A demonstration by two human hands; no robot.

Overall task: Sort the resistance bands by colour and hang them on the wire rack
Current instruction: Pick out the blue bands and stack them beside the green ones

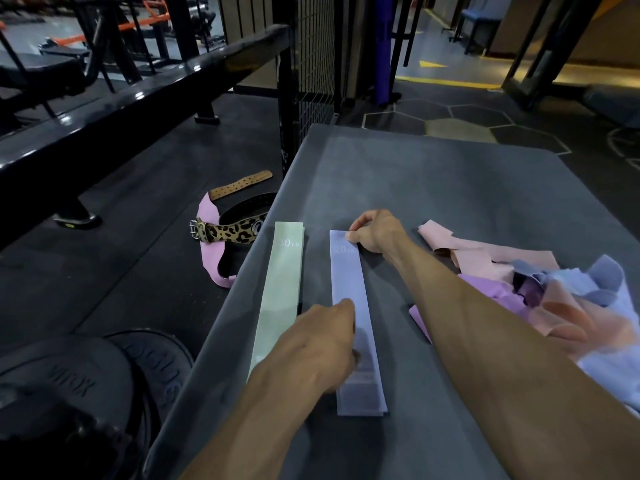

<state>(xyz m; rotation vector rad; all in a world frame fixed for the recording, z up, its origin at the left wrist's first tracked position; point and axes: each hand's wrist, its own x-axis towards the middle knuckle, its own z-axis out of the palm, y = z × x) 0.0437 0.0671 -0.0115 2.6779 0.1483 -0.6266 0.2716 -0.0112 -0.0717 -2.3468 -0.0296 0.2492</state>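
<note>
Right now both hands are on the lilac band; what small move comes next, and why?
Probably let go and draw another lilac band from the tangled pile. The lilac band already lies flat beside the green band, with the right hand pinching its far end and the left hand on its near part.
</note>
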